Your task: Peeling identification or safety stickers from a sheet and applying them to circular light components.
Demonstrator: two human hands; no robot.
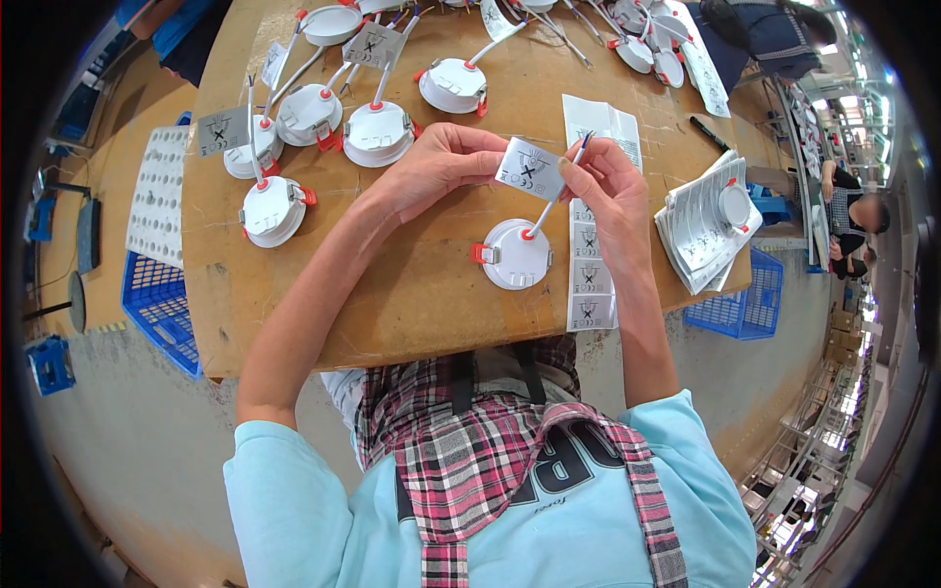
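Left hand (456, 165) pinches one label (530, 169); right hand (610, 186) grips its edge and one cable (542, 216), whose lamp (517, 257) lies at six o'clock. Six lamps (377, 135) span nine to eleven; cropped lamps (537, 5) at twelve defy counting.

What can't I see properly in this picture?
In the head view:
Middle of the label strip: hidden behind the right hand.
Some top lamps: cut off by the picture's edge.
Print on the stacked papers: too small, partly under a lamp.
Details of a far-off person: too small.
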